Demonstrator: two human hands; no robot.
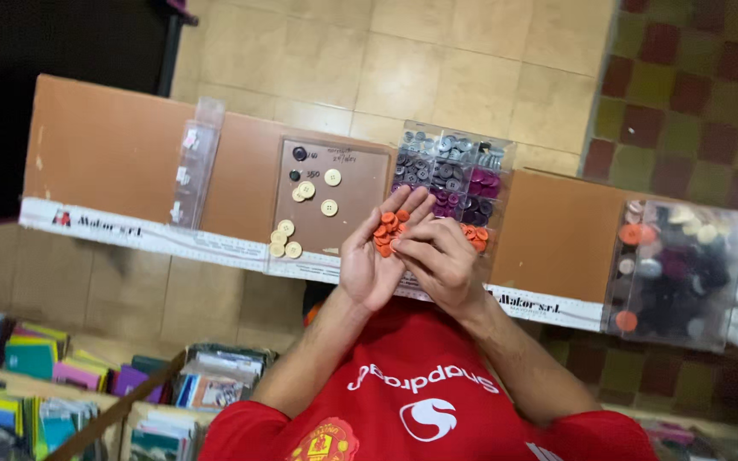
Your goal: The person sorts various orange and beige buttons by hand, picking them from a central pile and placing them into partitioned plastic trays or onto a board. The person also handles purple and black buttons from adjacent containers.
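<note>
My left hand (374, 260) is turned palm up and cups a small heap of orange buttons (389, 230). My right hand (442, 260) lies against it, back towards me, its fingertips pinching into the heap. Both hands hover over the near edge of a brown counter (113, 149). Just behind them lies a clear compartment box of buttons (453, 171) with grey, dark and magenta ones, and a few orange buttons (475, 234) show at its near corner. My red shirt fills the bottom of the view.
A brown card (335, 183) with several cream buttons lies left of the hands. A narrow clear case (192, 162) sits further left, and another clear box of mixed buttons (681, 273) at the right. A measuring strip (155, 236) runs along the counter's edge. Shelves with coloured packets (53, 384) are lower left.
</note>
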